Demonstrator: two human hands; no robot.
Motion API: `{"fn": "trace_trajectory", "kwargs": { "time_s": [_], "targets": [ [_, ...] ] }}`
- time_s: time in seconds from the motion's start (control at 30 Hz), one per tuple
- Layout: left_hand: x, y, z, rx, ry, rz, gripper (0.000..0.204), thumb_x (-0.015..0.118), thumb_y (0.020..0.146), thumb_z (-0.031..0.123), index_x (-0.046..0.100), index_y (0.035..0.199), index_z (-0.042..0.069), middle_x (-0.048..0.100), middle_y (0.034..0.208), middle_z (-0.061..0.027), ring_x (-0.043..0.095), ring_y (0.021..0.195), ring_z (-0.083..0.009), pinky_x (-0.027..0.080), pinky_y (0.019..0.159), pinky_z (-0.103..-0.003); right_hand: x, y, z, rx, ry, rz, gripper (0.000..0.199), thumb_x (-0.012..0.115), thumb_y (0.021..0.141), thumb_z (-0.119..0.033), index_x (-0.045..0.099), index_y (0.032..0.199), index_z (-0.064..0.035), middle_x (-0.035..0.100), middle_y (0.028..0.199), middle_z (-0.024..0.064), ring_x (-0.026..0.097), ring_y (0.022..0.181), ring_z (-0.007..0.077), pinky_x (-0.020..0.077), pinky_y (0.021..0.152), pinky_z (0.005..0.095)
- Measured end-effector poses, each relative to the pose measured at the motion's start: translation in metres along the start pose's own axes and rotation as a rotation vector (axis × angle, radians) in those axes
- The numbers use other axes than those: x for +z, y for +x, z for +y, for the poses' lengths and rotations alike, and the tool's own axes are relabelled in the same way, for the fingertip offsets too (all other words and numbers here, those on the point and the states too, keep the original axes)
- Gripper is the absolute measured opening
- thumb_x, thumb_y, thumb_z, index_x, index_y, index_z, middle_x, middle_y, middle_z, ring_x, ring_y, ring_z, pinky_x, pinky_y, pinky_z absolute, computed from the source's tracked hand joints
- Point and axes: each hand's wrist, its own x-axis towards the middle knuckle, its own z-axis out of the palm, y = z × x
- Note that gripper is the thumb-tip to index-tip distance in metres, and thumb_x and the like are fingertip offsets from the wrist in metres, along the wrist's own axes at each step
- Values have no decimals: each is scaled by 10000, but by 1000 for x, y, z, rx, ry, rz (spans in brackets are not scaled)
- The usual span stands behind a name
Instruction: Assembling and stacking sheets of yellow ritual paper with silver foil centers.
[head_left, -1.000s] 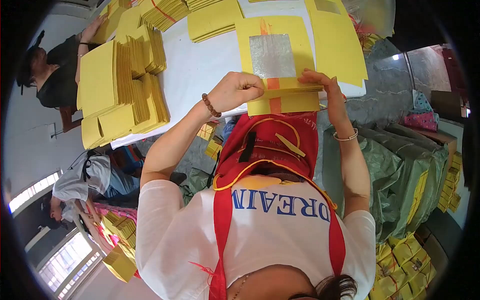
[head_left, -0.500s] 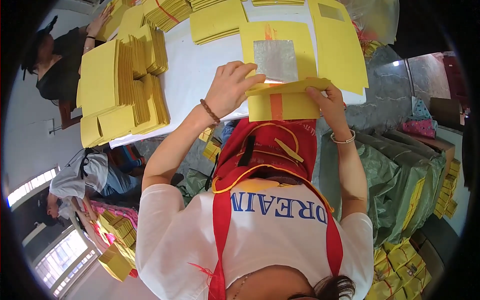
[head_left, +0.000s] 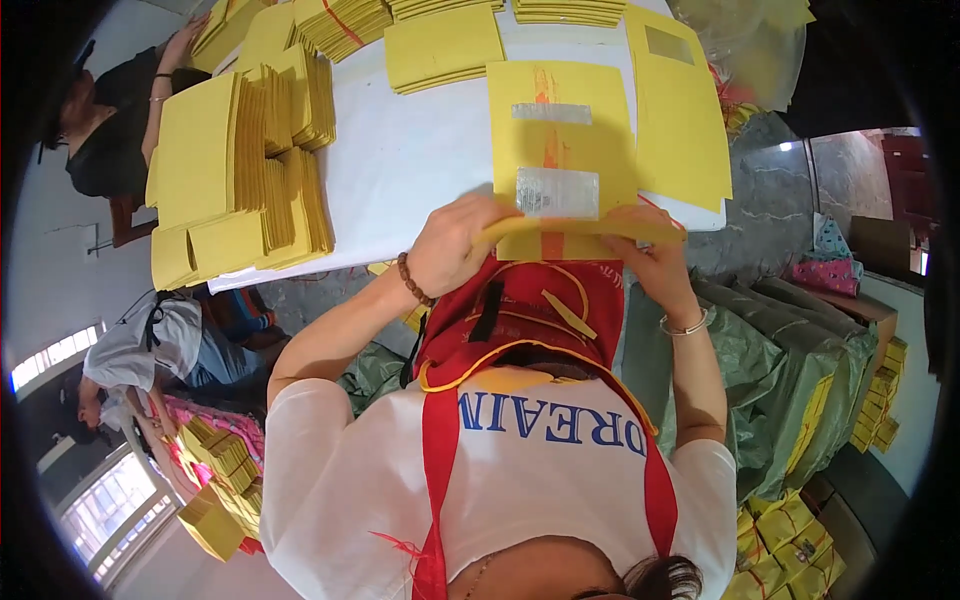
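Observation:
At the table's near edge, my left hand (head_left: pixel 462 245) and my right hand (head_left: pixel 650 255) grip the two ends of a folded yellow joss paper sheet (head_left: pixel 575 229). Both hands have their fingers closed on it. Under and beyond the fold lies flat yellow joss paper (head_left: pixel 605 110) with an orange stripe. On that paper are a silver foil patch (head_left: pixel 557 190) close to the fold and a silver foil strip (head_left: pixel 550 113) farther off. My fingertips are partly hidden behind the rolled edge.
Stacks of folded yellow paper (head_left: pixel 200 150) stand at the left of the white table (head_left: pixel 400 150), with more along its far side. Flat yellow sheets (head_left: pixel 680 130) lie to the right. A person in black (head_left: pixel 110 130) sits far left. Green-wrapped bundles (head_left: pixel 750 360) stand at right.
The folded edge has come nearer to me. My left hand has moved down from the foil to the fold's left end. A second, farther foil strip now shows.

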Motion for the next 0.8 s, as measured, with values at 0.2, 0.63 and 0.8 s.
{"fn": "trace_trajectory", "kwargs": {
  "time_s": [0.2,0.63,0.8],
  "targets": [
    [-4,30,0,-574,-229,-86,236,541,892,197,562,1055,28,575,724,-190,550,622,-334,444,590,-368,8,13,-15,446,597,211,450,614,831,-52,469,1255,-28,605,1087,93,568,963,139,472,776,273],
    [5,31,-14,-662,-541,7,690,595,877,115,191,1436,82,570,659,32,407,498,0,310,452,-165,16,8,5,615,461,296,188,612,856,-138,655,985,-8,400,617,-70,306,568,26,246,495,203],
    [16,25,-29,-612,-641,120,774,616,860,107,117,1451,80,592,650,4,456,498,-24,324,449,-170,17,16,5,640,395,291,198,656,826,-166,650,949,-12,398,593,-77,309,545,20,236,475,208]
  ]
}}
